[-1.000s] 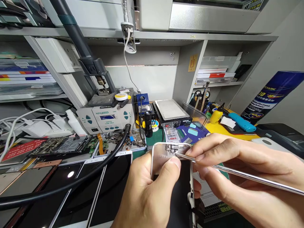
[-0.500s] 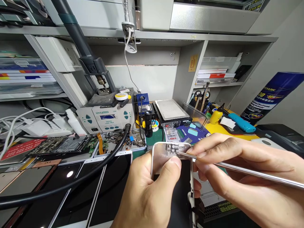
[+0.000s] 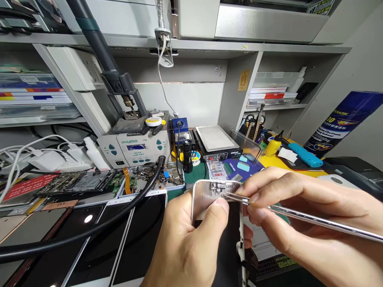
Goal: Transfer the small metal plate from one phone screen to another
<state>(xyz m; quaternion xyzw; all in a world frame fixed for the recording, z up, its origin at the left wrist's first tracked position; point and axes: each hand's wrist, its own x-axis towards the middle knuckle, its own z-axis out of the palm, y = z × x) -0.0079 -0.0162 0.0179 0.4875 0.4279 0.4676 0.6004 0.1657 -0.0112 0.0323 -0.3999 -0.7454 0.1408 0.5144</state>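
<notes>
– One white-edged phone panel [image 3: 231, 243]: which way does it point?
– Long axis near to far, top end away from the wearer, in the left hand [image 3: 188, 239].
– That grip?
– Clamped on the panel, thumb across its front, fingertips round the right edge.
– The right hand [image 3: 302, 199]?
– Pinching a slim metal tool [image 3: 314, 219], slanted leftward, its tip at the panel's top end.
– Beyond?
– A grey soldering station [image 3: 136, 153].
</notes>
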